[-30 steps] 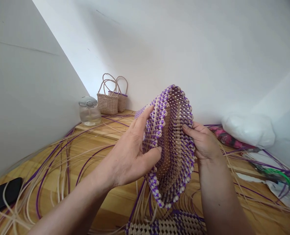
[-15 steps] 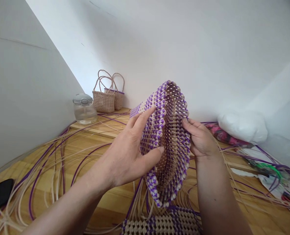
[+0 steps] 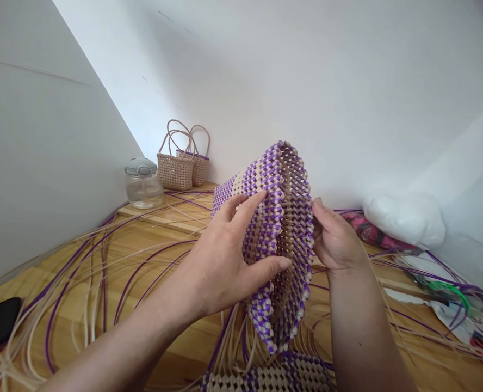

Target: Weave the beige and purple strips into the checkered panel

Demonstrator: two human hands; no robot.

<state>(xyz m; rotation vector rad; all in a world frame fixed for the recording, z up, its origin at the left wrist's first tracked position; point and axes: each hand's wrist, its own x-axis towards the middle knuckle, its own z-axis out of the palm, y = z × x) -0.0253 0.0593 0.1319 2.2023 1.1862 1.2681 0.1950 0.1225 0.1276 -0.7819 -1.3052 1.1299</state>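
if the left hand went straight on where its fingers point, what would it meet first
Most likely the purple-and-beige woven basket: the left hand seems to lie against its side, and the scalloped rim is just ahead of the index fingertip. Depth is hard to judge from one view.

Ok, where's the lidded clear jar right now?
In the head view, the lidded clear jar stands on the left side of the wooden table, toward the back, just left of the small woven baskets.
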